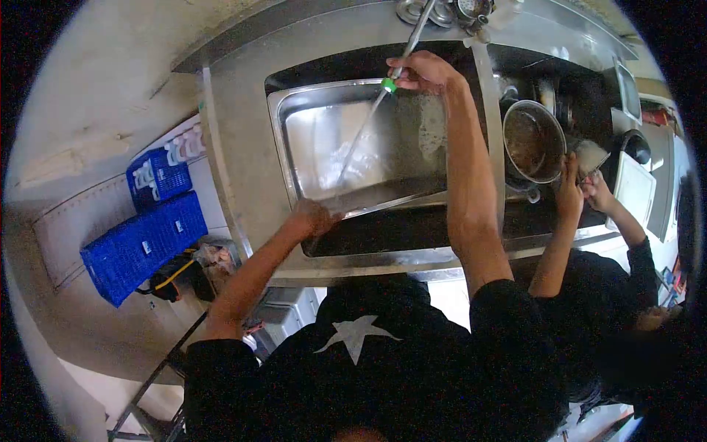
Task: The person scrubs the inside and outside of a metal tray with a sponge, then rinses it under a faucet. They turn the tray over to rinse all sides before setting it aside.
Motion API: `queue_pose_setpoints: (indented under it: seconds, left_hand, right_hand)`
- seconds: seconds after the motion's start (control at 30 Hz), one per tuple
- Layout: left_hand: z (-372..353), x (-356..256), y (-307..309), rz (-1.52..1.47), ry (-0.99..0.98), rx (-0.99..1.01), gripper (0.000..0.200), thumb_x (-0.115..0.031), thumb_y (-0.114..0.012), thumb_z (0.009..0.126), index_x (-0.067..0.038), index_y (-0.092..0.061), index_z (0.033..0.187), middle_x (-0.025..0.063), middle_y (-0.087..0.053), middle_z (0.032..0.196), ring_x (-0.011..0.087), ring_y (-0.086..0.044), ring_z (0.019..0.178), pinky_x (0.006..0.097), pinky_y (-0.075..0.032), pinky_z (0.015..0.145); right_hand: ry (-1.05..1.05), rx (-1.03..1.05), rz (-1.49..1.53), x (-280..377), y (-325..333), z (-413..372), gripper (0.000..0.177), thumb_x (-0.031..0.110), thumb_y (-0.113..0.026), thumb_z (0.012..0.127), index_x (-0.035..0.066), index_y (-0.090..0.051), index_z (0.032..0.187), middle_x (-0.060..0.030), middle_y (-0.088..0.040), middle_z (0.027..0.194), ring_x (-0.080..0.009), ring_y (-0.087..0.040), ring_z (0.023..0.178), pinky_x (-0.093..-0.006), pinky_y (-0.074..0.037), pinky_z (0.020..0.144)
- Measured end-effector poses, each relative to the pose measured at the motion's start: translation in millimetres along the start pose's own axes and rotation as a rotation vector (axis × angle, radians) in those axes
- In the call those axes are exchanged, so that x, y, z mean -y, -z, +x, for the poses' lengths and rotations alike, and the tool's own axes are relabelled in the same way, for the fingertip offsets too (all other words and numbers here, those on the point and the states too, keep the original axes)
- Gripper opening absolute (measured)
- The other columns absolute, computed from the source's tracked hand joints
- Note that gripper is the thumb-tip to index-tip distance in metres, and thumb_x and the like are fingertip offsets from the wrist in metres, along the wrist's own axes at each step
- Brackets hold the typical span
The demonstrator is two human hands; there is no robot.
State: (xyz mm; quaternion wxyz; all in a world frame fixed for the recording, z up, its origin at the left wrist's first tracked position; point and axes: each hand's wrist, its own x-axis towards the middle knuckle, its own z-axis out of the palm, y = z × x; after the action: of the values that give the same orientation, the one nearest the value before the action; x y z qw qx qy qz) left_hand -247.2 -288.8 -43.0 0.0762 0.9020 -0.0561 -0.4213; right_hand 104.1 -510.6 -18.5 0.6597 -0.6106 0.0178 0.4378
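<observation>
A deep rectangular metal pan (282,140) lies in the left sink basin, its inside wet and shiny. My left hand (317,219) has its fingers closed on the pan's near left rim; motion blurs it slightly. At the far side of the basin, my right hand (426,72) grips the metal faucet pipe (417,35) just above its green nozzle tip (389,85). From that tip a thin stream of water (359,141) runs slantwise into the pan, towards the corner near my left hand.
On the right, a co-worker's hands (582,193) hold a pale object over the other basin, beside a large metal pot (532,140). A steel divider (492,147) separates the basins. Metal items (471,9) stand behind. Blue crates (146,243) lie at left.
</observation>
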Motion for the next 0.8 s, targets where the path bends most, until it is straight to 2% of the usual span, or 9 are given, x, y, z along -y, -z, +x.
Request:
queue_pose_setpoints:
  seconds: [0.07, 0.17, 0.37, 0.43, 0.53, 0.6, 0.63, 0.7, 0.8]
  left_hand:
    - [3, 8, 33, 0.218, -0.023, 0.361, 0.058, -0.050, -0.028, 0.094, -0.008, -0.069, 0.095, 0.0152, -0.068, 0.095, 0.0337, -0.057, 0.107, 0.0509, -0.038, 0.091]
    - [-1, 24, 29, 0.336, -0.121, 0.251, 0.047, -0.045, -0.036, 0.093, -0.015, -0.072, 0.083, 0.0090, -0.070, 0.080, 0.0314, -0.058, 0.104, 0.0545, -0.033, 0.089]
    - [20, 35, 77, 0.731, -0.107, 0.250, 0.028, -0.029, -0.059, 0.079, -0.014, -0.070, 0.099, 0.0115, -0.062, 0.114, 0.0250, -0.047, 0.118, 0.0543, -0.023, 0.105]
    - [46, 73, 44, 0.748, -0.083, 0.035, 0.037, -0.027, -0.057, 0.079, -0.012, -0.063, 0.111, 0.0126, -0.057, 0.121, 0.0275, -0.041, 0.123, 0.0519, -0.019, 0.108]
    - [82, 118, 25, 0.538, -0.153, -0.338, 0.039, -0.037, -0.049, 0.084, -0.012, -0.066, 0.109, 0.0125, -0.061, 0.114, 0.0309, -0.044, 0.119, 0.0514, -0.012, 0.110]
    - [87, 128, 16, 0.933, -0.143, -0.627, 0.044, -0.043, -0.045, 0.087, -0.010, -0.068, 0.106, 0.0129, -0.062, 0.112, 0.0322, -0.046, 0.117, 0.0510, -0.010, 0.111]
    - [88, 128, 11, 1.443, -0.086, -0.768, 0.047, -0.044, -0.044, 0.088, -0.008, -0.067, 0.108, 0.0137, -0.061, 0.115, 0.0326, -0.045, 0.118, 0.0502, -0.009, 0.111]
    - [88, 124, 5, 1.817, -0.001, -0.639, 0.046, -0.041, -0.043, 0.088, -0.007, -0.063, 0.112, 0.0140, -0.059, 0.119, 0.0327, -0.044, 0.119, 0.0506, -0.010, 0.111]
    - [60, 66, 18, 1.280, 0.071, 0.026, 0.041, -0.031, -0.042, 0.090, -0.009, -0.057, 0.120, 0.0124, -0.059, 0.119, 0.0323, -0.044, 0.119, 0.0539, -0.012, 0.110]
  right_hand:
    - [-0.005, 0.046, 0.012, 1, -1, 8, 0.022, 0.019, -0.067, 0.083, -0.003, -0.065, 0.082, -0.0076, -0.064, 0.074, -0.0119, -0.062, 0.064, -0.0219, -0.057, 0.063]
    - [0.044, 0.043, 0.087, -2, -9, 15, 0.018, 0.016, -0.067, 0.083, -0.002, -0.064, 0.086, -0.0097, -0.065, 0.082, -0.0156, -0.064, 0.074, -0.0260, -0.059, 0.069]
    - [0.067, 0.048, 0.240, -1, -21, 26, 0.018, 0.011, -0.066, 0.082, -0.004, -0.062, 0.091, -0.0112, -0.065, 0.084, -0.0175, -0.064, 0.073, -0.0285, -0.059, 0.070]
    - [0.064, 0.053, 0.229, -4, -20, 25, 0.020, 0.013, -0.066, 0.083, -0.004, -0.063, 0.091, -0.0108, -0.065, 0.083, -0.0162, -0.064, 0.072, -0.0262, -0.058, 0.070]
    - [0.060, 0.061, 0.136, -6, -14, 23, 0.023, 0.018, -0.065, 0.084, -0.004, -0.064, 0.089, -0.0088, -0.065, 0.079, -0.0129, -0.063, 0.071, -0.0214, -0.057, 0.069]
    - [0.039, 0.101, 0.048, -4, -3, 17, 0.022, 0.018, -0.065, 0.084, -0.004, -0.065, 0.088, -0.0085, -0.064, 0.078, -0.0124, -0.063, 0.070, -0.0203, -0.056, 0.067]
    - [-0.005, 0.056, 0.032, 4, -3, 5, 0.022, 0.017, -0.066, 0.083, -0.004, -0.065, 0.086, -0.0086, -0.064, 0.077, -0.0120, -0.063, 0.069, -0.0201, -0.056, 0.063]
    - [0.015, 0.025, 0.044, -9, 6, 13, 0.022, 0.013, -0.063, 0.084, -0.009, -0.063, 0.088, -0.0147, -0.064, 0.082, -0.0191, -0.064, 0.071, -0.0262, -0.058, 0.065]
    - [0.130, -0.057, 0.108, -21, -5, 17, 0.023, 0.011, -0.061, 0.084, -0.011, -0.062, 0.090, -0.0164, -0.064, 0.082, -0.0209, -0.065, 0.067, -0.0280, -0.059, 0.063]
